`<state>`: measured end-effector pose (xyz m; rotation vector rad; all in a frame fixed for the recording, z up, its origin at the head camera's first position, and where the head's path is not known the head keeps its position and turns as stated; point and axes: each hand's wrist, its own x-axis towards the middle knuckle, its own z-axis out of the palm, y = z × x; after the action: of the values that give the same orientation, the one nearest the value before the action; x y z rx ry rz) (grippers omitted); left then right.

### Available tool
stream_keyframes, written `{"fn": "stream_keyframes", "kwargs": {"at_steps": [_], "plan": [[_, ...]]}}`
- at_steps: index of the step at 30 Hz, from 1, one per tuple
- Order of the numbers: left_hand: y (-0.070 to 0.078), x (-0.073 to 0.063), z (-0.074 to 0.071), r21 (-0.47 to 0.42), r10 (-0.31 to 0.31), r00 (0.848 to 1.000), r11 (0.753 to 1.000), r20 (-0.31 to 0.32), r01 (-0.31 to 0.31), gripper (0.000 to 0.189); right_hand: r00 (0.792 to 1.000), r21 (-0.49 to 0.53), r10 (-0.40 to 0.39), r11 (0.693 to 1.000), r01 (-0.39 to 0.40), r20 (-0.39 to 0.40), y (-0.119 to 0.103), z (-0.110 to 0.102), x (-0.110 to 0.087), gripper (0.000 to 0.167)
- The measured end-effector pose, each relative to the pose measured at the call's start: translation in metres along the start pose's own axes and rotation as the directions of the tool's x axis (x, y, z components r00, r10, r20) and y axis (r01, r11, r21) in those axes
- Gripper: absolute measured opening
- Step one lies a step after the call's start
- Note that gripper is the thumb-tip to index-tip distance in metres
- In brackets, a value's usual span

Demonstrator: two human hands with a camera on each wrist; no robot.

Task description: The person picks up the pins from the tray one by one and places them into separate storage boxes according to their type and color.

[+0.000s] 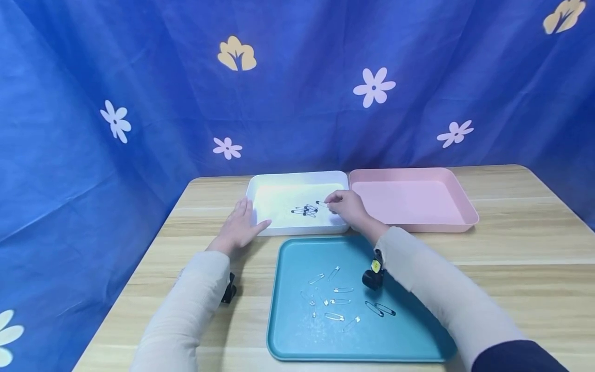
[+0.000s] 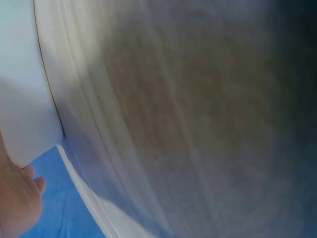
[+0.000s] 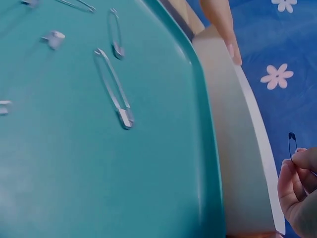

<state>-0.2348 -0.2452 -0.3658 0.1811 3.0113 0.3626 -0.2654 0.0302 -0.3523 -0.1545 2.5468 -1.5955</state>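
- Right hand (image 1: 347, 207): pinches one black safety pin (image 1: 321, 203) over the right side of the white tray (image 1: 274, 199), long axis pointing left.
- Pin pile (image 1: 305, 211): just left; right hand nearer.
- Left hand (image 1: 238, 226): fingers extended at left rim, holding nothing.

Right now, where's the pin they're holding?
In the head view, the dark pin is in the right grip, over the white tray, just right of the pin pile.

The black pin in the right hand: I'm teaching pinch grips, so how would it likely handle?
The black pin is probably stiff, since it juts out straight from the right hand. Its thin wire suggests it is light and easily nudged. Its long, narrow loop makes rolling seem unlikely.
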Motion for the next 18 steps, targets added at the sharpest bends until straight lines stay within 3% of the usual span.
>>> {"fn": "stream_keyframes", "kwargs": {"at_steps": [8,18], "plan": [[-0.001,0.002,0.000,-0.011,0.004,1.000,1.000,0.004,-0.004,0.088,0.999,-0.105,-0.022,0.994,0.019,-0.033,-0.001,0.018,0.024,0.012],[-0.003,0.004,0.001,-0.009,0.003,1.000,1.000,0.018,-0.003,0.090,0.998,-0.145,0.006,0.989,-0.014,-0.054,0.003,0.042,0.047,0.014]]}}
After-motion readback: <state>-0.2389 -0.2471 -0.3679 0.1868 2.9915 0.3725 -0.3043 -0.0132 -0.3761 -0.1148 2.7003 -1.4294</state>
